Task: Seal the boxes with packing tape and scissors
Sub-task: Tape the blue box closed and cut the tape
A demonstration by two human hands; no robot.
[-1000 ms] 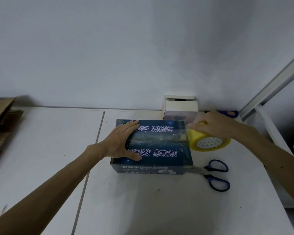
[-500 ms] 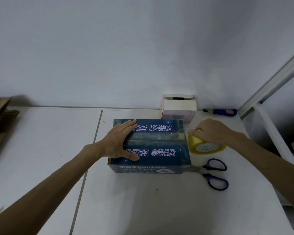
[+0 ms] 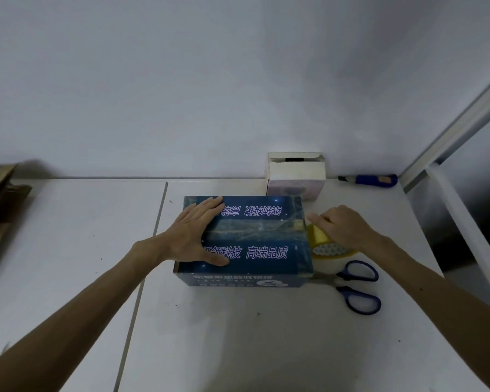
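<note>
Two bare hands over a white table (image 3: 68, 250), one blue box (image 3: 255, 264) between them. Far left: flattened brown cardboard (image 3: 0, 199) at the table's edge. Next, the left hand (image 3: 194, 230), fingers straight and slightly spread, palm pressed flat on the left part of the box lid, thumb toward the near edge. Box shut, near the table's middle, white lettering on top, a strip of clear tape (image 3: 255, 226) running left to right along the centre seam. Just past the box's right end, the right hand (image 3: 340, 227), fingers curled round a yellowish roll of packing tape (image 3: 327, 248); roll tilted, touching the box's right wall or just beside it, cannot tell which. Nearer and to the right of the roll, blue-handled scissors (image 3: 341, 275) flat on the table, blades toward the box's near right corner. Far right, a small white box (image 3: 294, 174) against the wall, a dark gap at its top, and a blue-handled knife (image 3: 368, 179) beside it.
</note>
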